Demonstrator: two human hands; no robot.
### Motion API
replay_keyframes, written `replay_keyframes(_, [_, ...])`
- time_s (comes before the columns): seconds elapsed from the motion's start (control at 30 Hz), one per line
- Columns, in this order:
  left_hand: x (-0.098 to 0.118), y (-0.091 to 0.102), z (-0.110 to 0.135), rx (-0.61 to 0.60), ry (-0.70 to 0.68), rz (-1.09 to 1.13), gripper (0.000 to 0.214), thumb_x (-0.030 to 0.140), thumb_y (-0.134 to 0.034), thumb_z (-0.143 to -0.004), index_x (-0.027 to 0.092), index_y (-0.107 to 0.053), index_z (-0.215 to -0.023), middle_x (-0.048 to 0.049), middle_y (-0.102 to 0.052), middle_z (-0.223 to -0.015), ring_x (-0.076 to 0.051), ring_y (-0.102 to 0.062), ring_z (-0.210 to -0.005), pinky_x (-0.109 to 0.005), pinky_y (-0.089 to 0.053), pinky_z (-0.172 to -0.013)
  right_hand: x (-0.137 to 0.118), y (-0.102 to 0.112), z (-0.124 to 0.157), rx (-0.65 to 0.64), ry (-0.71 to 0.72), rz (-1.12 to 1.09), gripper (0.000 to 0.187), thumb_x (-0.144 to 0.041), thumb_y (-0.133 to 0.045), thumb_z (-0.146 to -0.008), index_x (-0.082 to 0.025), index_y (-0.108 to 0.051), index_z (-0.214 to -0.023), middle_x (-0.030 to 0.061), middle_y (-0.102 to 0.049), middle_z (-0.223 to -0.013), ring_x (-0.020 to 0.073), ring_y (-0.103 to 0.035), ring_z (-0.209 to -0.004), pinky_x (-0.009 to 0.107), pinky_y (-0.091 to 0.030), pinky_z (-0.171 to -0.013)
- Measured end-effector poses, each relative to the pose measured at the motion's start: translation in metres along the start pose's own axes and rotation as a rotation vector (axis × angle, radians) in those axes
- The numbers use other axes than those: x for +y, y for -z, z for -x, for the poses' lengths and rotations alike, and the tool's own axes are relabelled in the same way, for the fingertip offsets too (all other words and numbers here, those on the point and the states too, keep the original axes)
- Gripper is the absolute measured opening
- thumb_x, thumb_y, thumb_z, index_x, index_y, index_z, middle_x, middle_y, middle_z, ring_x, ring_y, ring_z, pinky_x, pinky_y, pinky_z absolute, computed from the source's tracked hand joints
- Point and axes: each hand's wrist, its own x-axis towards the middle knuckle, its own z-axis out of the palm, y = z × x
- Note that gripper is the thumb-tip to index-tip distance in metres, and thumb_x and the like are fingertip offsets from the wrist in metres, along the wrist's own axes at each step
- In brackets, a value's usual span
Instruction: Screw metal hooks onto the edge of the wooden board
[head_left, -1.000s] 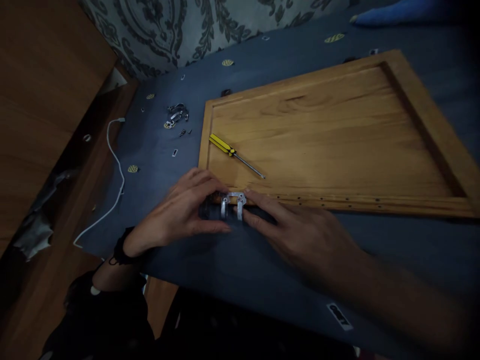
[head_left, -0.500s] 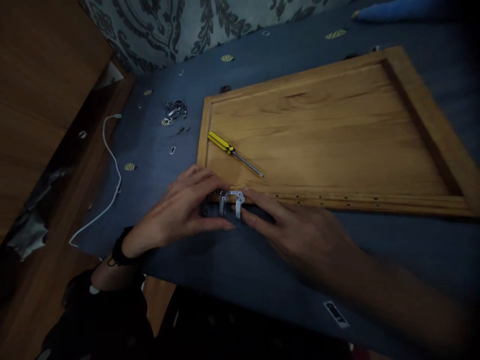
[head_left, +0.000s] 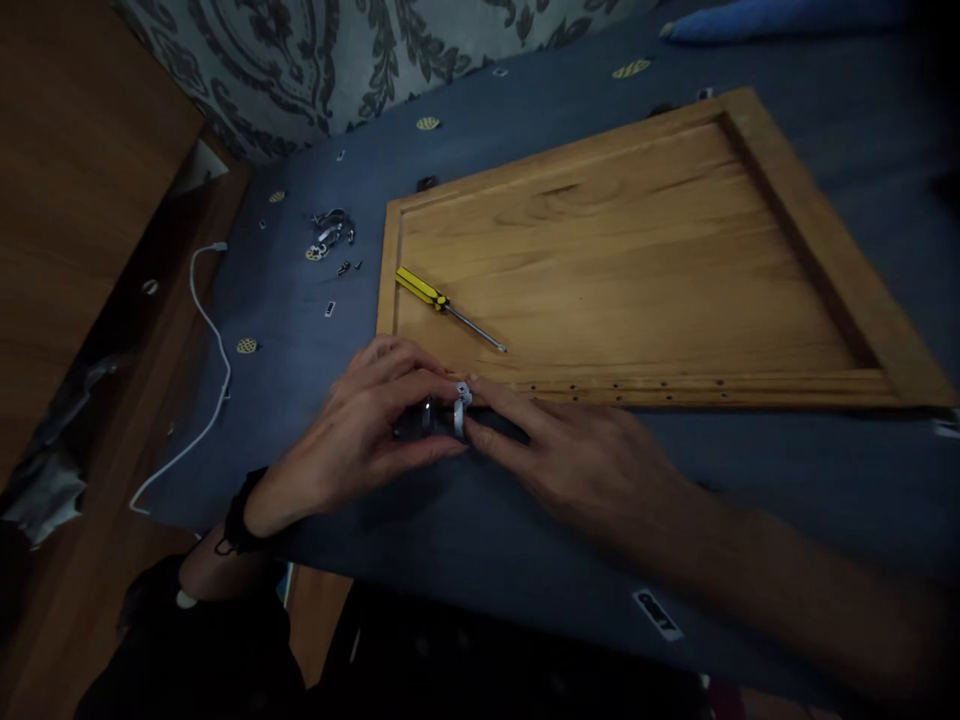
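A wooden cabinet door (head_left: 637, 260) lies flat on a blue cloth-covered surface (head_left: 465, 520). At the door's near left corner both hands pinch a small metal hinge (head_left: 459, 405). My left hand (head_left: 360, 425) curls round the hinge's left side, its fingers closed on it. From the right, my right hand (head_left: 570, 455) grips the same hinge with thumb and forefinger. Much of the hinge is hidden by the fingers. A yellow-handled screwdriver (head_left: 446, 305) rests on the door panel just beyond the hands.
More metal hinge parts and screws (head_left: 330, 235) lie on the cloth at the back left. A white cable (head_left: 214, 350) trails along the left edge over a wooden floor. A row of small holes (head_left: 622, 384) runs along the door's near rail. A patterned fabric (head_left: 337, 50) hangs behind.
The hands have closed in tighter on the hinge, covering more of it, and turned it. The view has shifted slightly, so everything sits a bit further left.
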Motion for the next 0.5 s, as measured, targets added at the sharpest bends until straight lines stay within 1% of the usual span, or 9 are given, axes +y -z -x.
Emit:
replay_keyframes(0.13, [0.0003, 0.0004, -0.0013, 0.0, -0.007, 0.007, 0.031, 0.041, -0.073, -0.094, 0.021, -0.067, -0.116, -0.0069, -0.07, -0.112, -0.024, -0.061, -0.109, -0.04, -0.047, -0.096, -0.0002, 0.0005, -0.0001, 0.012, -0.001, 0.002, 0.033, -0.005, -0.053, -0.094, -0.019, -0.071, -0.118, 0.0113, -0.071, -0.133, 0.0176, -0.073, -0.072, 0.03, -0.054, -0.056])
replay_keyframes(0.23, [0.0, 0.0, -0.0023, -0.004, 0.005, 0.012, 0.034, 0.044, -0.073, -0.093, 0.021, -0.066, -0.116, -0.007, -0.071, -0.112, -0.024, -0.062, -0.109, -0.04, -0.047, -0.097, -0.0004, 0.0011, 0.0006, -0.022, -0.01, -0.006, 0.033, -0.005, -0.053, -0.094, -0.019, -0.071, -0.117, 0.0115, -0.07, -0.135, 0.0184, -0.074, -0.075, 0.03, -0.056, -0.058])
replay_keyframes(0.33, [-0.0005, -0.0017, -0.0027, -0.003, 0.022, 0.015, 0.041, 0.049, -0.072, -0.093, 0.021, -0.064, -0.121, -0.0079, -0.073, -0.114, -0.026, -0.062, -0.114, -0.042, -0.048, -0.1, 0.0002, 0.0006, 0.001, -0.031, -0.009, -0.019, 0.033, -0.004, -0.052, -0.094, -0.018, -0.072, -0.116, 0.0128, -0.068, -0.138, 0.0184, -0.074, -0.076, 0.03, -0.057, -0.059])
replay_keyframes(0.43, [-0.0003, -0.0035, -0.0028, 0.014, 0.021, 0.003, 0.044, 0.048, -0.073, -0.092, 0.021, -0.063, -0.126, -0.0087, -0.074, -0.116, -0.027, -0.063, -0.118, -0.043, -0.049, -0.102, 0.0013, -0.001, 0.0013, 0.0, 0.004, -0.017, 0.032, -0.004, -0.051, -0.095, -0.017, -0.072, -0.114, 0.0133, -0.07, -0.133, 0.0188, -0.074, -0.076, 0.031, -0.058, -0.059])
replay_keyframes(0.5, [-0.0002, -0.0043, -0.0029, 0.021, -0.005, 0.001, 0.042, 0.045, -0.074, -0.092, 0.021, -0.064, -0.124, -0.0085, -0.074, -0.118, -0.026, -0.063, -0.118, -0.043, -0.049, -0.103, 0.0016, -0.0024, 0.0016, 0.019, 0.006, -0.03, 0.032, -0.004, -0.05, -0.095, -0.017, -0.072, -0.114, 0.0137, -0.071, -0.13, 0.0194, -0.073, -0.076, 0.032, -0.057, -0.059])
